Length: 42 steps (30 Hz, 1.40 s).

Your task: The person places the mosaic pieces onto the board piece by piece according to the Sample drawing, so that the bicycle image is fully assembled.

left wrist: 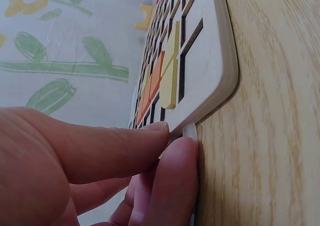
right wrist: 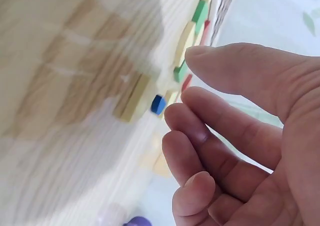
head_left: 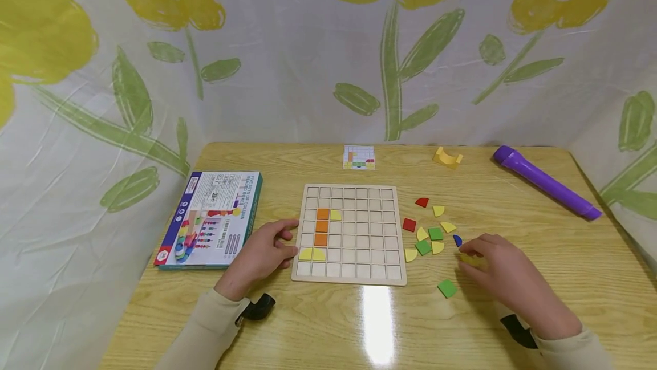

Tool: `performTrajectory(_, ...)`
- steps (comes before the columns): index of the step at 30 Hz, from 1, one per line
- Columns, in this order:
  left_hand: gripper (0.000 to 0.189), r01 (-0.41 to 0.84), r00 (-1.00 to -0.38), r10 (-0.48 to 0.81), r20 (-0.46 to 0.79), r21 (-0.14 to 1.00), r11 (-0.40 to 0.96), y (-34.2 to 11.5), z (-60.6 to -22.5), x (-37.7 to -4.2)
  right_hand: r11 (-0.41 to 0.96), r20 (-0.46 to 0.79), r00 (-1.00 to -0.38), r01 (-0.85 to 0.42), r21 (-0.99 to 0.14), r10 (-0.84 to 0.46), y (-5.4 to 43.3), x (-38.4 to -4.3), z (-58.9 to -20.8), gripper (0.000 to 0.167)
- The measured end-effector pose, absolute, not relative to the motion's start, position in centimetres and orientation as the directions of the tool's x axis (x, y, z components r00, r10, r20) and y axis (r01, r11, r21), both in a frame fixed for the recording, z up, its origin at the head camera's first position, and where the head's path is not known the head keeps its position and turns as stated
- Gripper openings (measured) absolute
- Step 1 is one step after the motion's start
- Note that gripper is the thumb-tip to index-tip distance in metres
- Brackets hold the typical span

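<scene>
A square wooden grid board (head_left: 349, 281) lies in the middle of the table. Set in its cells are three orange squares (head_left: 321, 226) in a column, a yellow quarter-circle piece (head_left: 335, 215) beside the top one, and two yellow pieces (head_left: 311, 253) at lower left. My left hand (head_left: 259, 253) touches the board's left edge with thumb and fingertips. On the right, my right hand (head_left: 508, 267) hovers with thumb and fingers apart, holding nothing. Partly hidden below it is a yellow piece (right wrist: 135, 97), close to a small blue piece (right wrist: 158, 104).
Loose pieces lie right of the board: red ones (head_left: 409, 225), several yellow ones (head_left: 438, 211), and green squares (head_left: 447, 288). A printed grid card (head_left: 359, 158), a yellow arch (head_left: 449, 159) and a purple microphone-shaped object (head_left: 546, 182) are behind. A box (head_left: 210, 219) lies left.
</scene>
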<state>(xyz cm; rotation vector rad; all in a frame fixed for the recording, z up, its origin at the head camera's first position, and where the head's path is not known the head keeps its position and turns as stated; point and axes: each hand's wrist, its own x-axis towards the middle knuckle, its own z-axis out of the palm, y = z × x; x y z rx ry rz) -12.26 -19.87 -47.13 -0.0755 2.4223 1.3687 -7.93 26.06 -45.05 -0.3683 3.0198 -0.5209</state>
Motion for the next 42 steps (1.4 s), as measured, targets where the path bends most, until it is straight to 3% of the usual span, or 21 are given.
performTrajectory(25, 0.059, -0.221, -0.935, 0.127, -0.332, 0.823, 0.524, -20.1, -47.1, -12.0, 0.915, 0.004, -0.965, -0.25, -0.318, -0.263, 26.8, -8.1, -45.3, 0.027)
performTrajectory(42, 0.058, -0.218, -0.933, 0.136, -0.332, 0.826, 0.52, -19.9, -47.2, -12.2, 0.894, 0.004, -0.956, -0.276, -0.354, -0.294, 21.5, -12.1, -44.9, 0.024)
